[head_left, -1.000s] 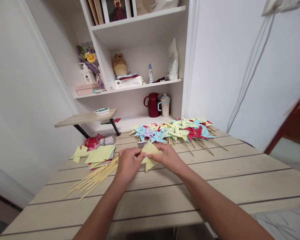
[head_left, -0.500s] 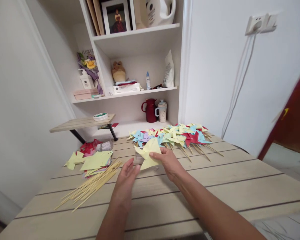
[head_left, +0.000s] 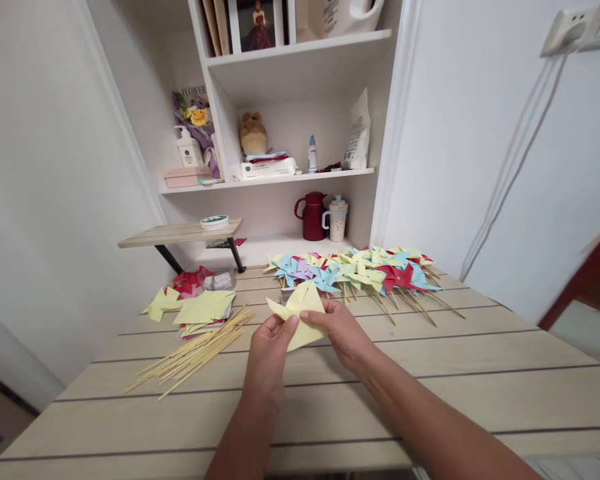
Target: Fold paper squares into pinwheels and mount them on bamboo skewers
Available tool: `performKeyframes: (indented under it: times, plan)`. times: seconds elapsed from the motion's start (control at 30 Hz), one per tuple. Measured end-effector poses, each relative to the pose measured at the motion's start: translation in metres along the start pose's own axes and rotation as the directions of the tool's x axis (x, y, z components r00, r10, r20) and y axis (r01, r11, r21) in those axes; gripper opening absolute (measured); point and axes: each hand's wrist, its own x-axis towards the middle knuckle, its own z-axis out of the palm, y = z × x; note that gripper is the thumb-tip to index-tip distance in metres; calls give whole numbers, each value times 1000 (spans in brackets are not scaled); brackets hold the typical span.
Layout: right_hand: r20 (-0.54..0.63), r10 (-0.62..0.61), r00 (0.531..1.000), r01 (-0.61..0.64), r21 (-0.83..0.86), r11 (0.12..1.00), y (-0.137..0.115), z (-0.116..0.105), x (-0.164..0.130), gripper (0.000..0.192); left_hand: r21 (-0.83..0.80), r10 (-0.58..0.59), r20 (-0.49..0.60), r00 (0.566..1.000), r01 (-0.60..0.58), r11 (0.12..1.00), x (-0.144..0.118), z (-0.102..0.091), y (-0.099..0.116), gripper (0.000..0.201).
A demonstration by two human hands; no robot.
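Both hands pinch one pale yellow paper pinwheel point(head_left: 300, 303) above the middle of the table. My left hand point(head_left: 270, 347) grips its left side, thumb on top. My right hand point(head_left: 344, 330) holds it from the right, with the thumb near its centre. One pointed corner sticks up at the left. To the left lie a bundle of thin wooden sticks point(head_left: 195, 353), a stack of square paper sheets point(head_left: 205, 308) and a yellow paper pinwheel point(head_left: 162, 304) without a visible stick. Behind my hands several finished pinwheels point(head_left: 360, 272) in yellow, blue, red and purple lie on sticks.
A small raised shelf point(head_left: 175, 233) with a round white container point(head_left: 214, 222) stands at the back left. Red paper pieces point(head_left: 193, 281) lie under it. A dark red jug point(head_left: 313, 217) and a lidded cup point(head_left: 336, 220) stand in the wall shelving behind the table point(head_left: 460, 380).
My left hand, open beside the paper before, has moved up and taken hold of its left side. The paper has turned in my hands. The head view has shifted slightly.
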Motion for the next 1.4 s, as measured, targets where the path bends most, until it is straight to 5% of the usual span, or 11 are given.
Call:
performKeyframes:
  times: [0.4,0.6,0.8,1.03,1.23,1.4]
  plan:
    - [33,29,999,-28,-32,999,5,-1,-2,29,1,-115,-113,987,115,993,7,-10,2,43]
    - [17,-127,992,128,-166,978,4,-16,5,28,9,-183,-107,977,185,983,8,-22,8,36]
    - [209,-270,940,318,-249,915,-1,-27,7,73,-7,-201,-174,964,202,979,4,-29,19,24]
    - [463,-294,836,513,-471,717,-4,-25,2,16,27,-165,-144,976,171,985,0,-40,21,36]
    - [416,-219,883,412,-459,787,-9,-19,-5,17,75,-116,-154,981,128,989,-2,-51,15,41]
    - [416,-262,871,463,-516,721,-7,-19,-3,18,77,-130,-134,982,141,987,-3,-50,17,41]
